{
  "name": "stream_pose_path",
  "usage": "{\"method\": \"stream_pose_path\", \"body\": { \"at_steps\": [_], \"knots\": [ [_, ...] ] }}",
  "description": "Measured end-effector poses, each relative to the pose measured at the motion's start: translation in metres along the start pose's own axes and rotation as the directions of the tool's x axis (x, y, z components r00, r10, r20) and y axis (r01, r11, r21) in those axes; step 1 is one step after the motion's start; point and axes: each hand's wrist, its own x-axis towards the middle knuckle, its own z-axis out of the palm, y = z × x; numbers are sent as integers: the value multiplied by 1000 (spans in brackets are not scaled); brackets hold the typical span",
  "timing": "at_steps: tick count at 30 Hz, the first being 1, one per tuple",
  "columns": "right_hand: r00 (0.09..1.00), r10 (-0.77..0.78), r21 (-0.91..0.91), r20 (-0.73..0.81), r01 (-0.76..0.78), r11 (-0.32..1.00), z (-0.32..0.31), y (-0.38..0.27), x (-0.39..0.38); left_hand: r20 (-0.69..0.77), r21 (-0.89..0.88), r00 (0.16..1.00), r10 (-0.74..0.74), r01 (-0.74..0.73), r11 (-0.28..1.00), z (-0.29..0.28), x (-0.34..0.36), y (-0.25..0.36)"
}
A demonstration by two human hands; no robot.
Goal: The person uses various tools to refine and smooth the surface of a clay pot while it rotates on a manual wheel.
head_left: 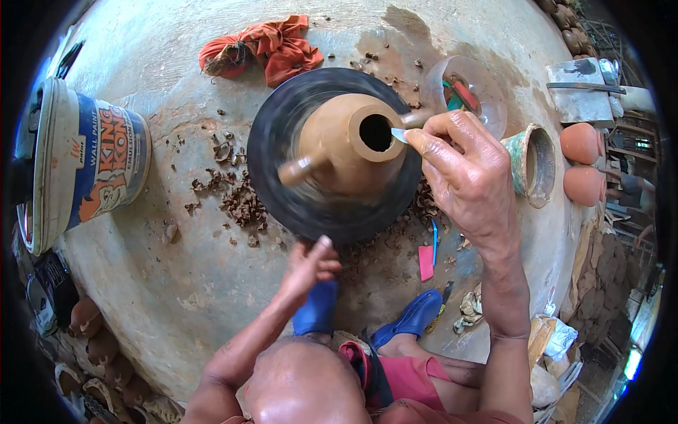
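A tan clay pot point(332, 134) with a round dark mouth and motion-blurred side projections stands on a black, blurred wheel point(272, 138). My right hand point(462, 169) pinches a small, pale flat piece point(399, 134) against or just beside the right side of the pot's neck. My left hand point(311, 268) is open and empty at the wheel's near edge, thumb raised and fingers apart; whether it touches the wheel I cannot tell.
A paint bucket point(74, 162) stands left. Red cloth point(286, 53) lies behind the wheel. Right are a translucent bowl point(487, 85), green container point(522, 191), terracotta pots point(579, 184) and metal block point(579, 106). Clay scraps point(240, 208) and a pink piece point(426, 261) lie near the wheel.
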Motion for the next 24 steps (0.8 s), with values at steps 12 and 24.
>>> {"method": "stream_pose_path", "body": {
  "at_steps": [12,24],
  "knots": [
    [1000,26,43,15,-26,999,2,-5,5,315,45,938,-144,137,990,-1,6,-14],
    [1000,22,86,5,-22,996,-3,-3,-1,-198,-76,956,215,-234,969,-3,9,26]
  ]
}}
